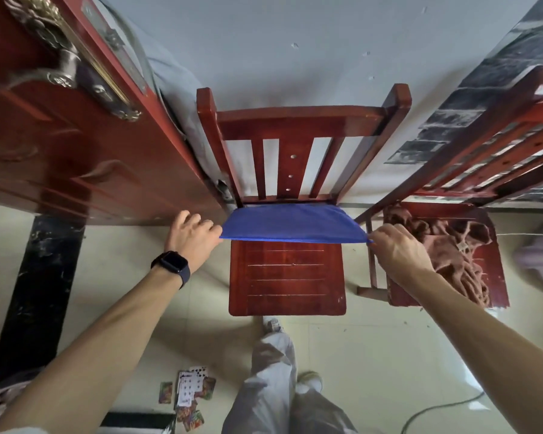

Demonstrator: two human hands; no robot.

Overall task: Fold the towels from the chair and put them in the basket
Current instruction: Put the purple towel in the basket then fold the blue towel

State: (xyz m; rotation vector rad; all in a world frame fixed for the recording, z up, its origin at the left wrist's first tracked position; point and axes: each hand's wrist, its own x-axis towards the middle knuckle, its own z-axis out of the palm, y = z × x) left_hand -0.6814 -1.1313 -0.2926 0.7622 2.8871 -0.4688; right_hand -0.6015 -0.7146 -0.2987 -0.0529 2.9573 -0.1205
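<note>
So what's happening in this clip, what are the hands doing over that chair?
A person is folding a blue towel over the seat of a red wooden chair. The left hand pinches one near corner and the right hand pinches the other, holding the cloth stretched flat across the back half of the seat. A pinkish crumpled cloth lies on a second chair to the right. No basket is in view. Playing cards are scattered on the floor.

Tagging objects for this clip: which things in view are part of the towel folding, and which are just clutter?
In the job:
blue towel, pinched at both near corners
left hand
right hand
middle chair
pinkish cloth pile on the right chair, probably more towels

Lying about:
playing cards on the floor
cable
door

No basket in view.
</note>
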